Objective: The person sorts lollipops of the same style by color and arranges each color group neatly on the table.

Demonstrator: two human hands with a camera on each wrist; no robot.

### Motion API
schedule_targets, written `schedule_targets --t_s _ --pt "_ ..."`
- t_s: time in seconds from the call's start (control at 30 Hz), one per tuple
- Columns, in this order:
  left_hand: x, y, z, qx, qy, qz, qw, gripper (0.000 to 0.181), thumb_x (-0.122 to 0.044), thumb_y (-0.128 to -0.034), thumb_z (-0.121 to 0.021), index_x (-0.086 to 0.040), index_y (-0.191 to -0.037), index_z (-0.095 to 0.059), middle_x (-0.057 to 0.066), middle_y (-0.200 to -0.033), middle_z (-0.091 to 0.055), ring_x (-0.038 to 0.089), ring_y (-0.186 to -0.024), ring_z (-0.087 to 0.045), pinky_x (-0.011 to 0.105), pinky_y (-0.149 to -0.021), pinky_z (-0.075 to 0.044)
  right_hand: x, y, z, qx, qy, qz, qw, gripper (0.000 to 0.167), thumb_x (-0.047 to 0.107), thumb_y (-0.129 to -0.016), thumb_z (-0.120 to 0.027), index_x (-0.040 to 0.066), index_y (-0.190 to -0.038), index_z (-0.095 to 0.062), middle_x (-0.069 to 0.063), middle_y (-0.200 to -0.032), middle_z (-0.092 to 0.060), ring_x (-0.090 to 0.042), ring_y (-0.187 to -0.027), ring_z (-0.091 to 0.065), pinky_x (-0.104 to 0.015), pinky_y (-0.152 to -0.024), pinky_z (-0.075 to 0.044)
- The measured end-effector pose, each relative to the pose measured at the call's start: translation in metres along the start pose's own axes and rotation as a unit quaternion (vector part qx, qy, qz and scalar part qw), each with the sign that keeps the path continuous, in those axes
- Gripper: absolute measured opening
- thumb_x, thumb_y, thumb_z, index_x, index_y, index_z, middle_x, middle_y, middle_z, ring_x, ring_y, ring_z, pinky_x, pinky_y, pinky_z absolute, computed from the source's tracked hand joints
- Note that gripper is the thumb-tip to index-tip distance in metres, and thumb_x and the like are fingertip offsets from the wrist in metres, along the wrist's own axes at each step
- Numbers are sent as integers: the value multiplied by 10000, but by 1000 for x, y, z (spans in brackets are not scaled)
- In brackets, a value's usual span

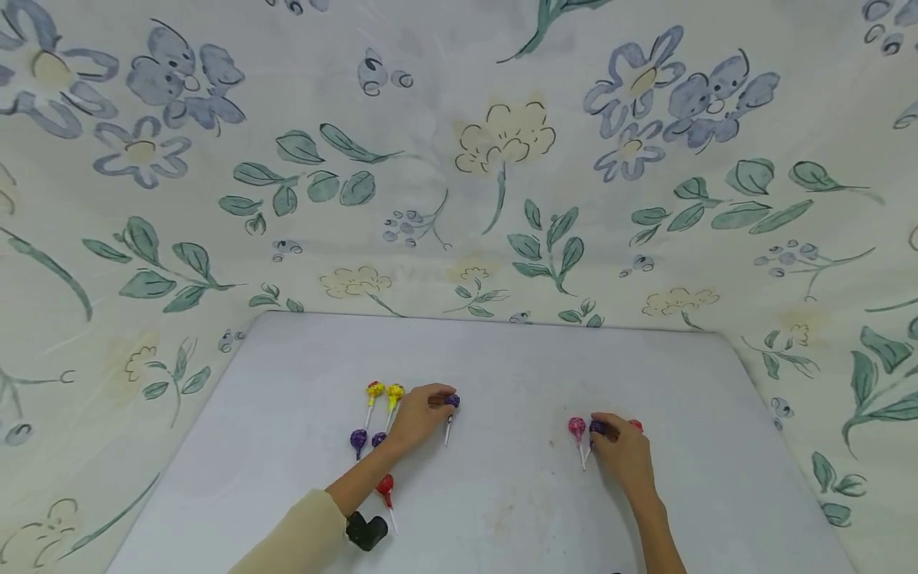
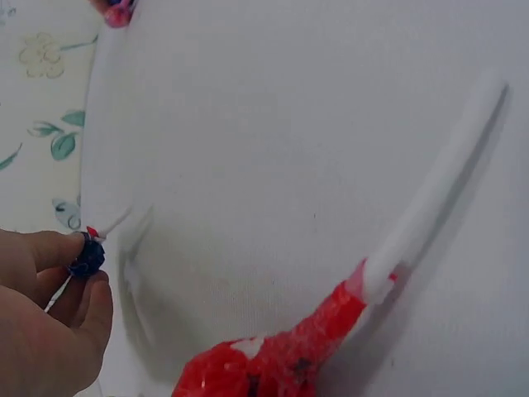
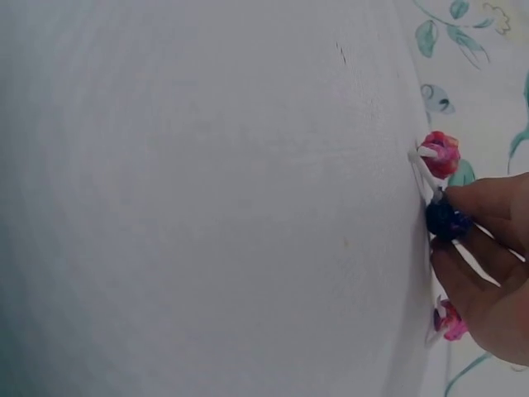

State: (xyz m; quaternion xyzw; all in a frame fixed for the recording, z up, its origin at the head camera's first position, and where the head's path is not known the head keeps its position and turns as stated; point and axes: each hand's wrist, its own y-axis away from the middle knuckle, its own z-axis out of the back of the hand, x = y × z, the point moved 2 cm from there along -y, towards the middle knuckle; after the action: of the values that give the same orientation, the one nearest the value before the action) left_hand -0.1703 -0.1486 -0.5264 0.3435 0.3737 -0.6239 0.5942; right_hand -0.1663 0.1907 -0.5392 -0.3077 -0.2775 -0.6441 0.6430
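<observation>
My left hand [image 1: 414, 421] pinches a purple-wrapped lollipop [image 1: 453, 401] by its head, the white stick hanging toward the table. In the left wrist view the fingers hold this same dark lollipop [image 2: 88, 258]. Over on the right, my right hand [image 1: 628, 454] grips another purple lollipop [image 1: 597, 428] between thumb and fingers. A pink lollipop [image 1: 577, 426] lies just left of it, their sticks meeting at the lower ends. Beyond the right hand a reddish-pink lollipop [image 1: 636, 425] is mostly covered; the right wrist view shows its pink wrapper [image 3: 453, 321].
Two yellow lollipops [image 1: 375, 389] lie left of my left hand, with two purple ones [image 1: 358, 439] below, one partly hidden. A red lollipop [image 1: 385, 484] lies beside the left forearm, near a black object [image 1: 366, 532]. Floral cloth surrounds the white table [image 1: 502, 367].
</observation>
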Motion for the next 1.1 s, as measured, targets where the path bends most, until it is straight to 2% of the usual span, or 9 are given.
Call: schedule_targets --t_s 0.17,0.37,0.5,0.77,1.1 --pt "2 -3 9 -239 -202 53 9995 253 67 -875 -693 68 -1127 -699 171 -1069 -706 298 -968 -673 417 -842 -558 0 1 1 -29 41 32 10000 292 4 -910 -666 -42 -1198 -678 -284 -1218 -636 -444 -1112 -617 -520 -930 -503" --pt "2 -4 12 -361 -528 85 9979 249 63 -876 -688 82 -1124 -697 196 -1052 -708 317 -957 -677 435 -833 -557 1 0 1 -38 18 32 10000 291 -5 -906 -668 -45 -1194 -679 -288 -1210 -638 -446 -1105 -619 -518 -923 -509" --pt "4 -4 11 -345 -675 113 9971 245 52 -888 -684 76 -1132 -697 186 -1046 -710 301 -950 -678 417 -820 -561 2 1 0 -39 5 8 10000 296 -10 -907 -664 -48 -1201 -674 -294 -1215 -633 -451 -1110 -615 -516 -924 -507" --pt "3 -3 10 -323 -699 114 9970 243 48 -900 -677 71 -1141 -694 172 -1031 -706 284 -934 -671 403 -803 -565 6 0 4 -119 -2 -31 9999 302 -3 -908 -658 -43 -1207 -670 -293 -1209 -636 -448 -1115 -614 -521 -932 -502" --pt "2 -5 10 -339 -762 90 9965 236 44 -894 -682 71 -1128 -700 169 -1017 -710 280 -918 -674 398 -786 -568 26 -9 6 -174 -287 111 9994 334 -11 -907 -655 -55 -1238 -643 -291 -1262 -609 -444 -1142 -605 -494 -949 -496"
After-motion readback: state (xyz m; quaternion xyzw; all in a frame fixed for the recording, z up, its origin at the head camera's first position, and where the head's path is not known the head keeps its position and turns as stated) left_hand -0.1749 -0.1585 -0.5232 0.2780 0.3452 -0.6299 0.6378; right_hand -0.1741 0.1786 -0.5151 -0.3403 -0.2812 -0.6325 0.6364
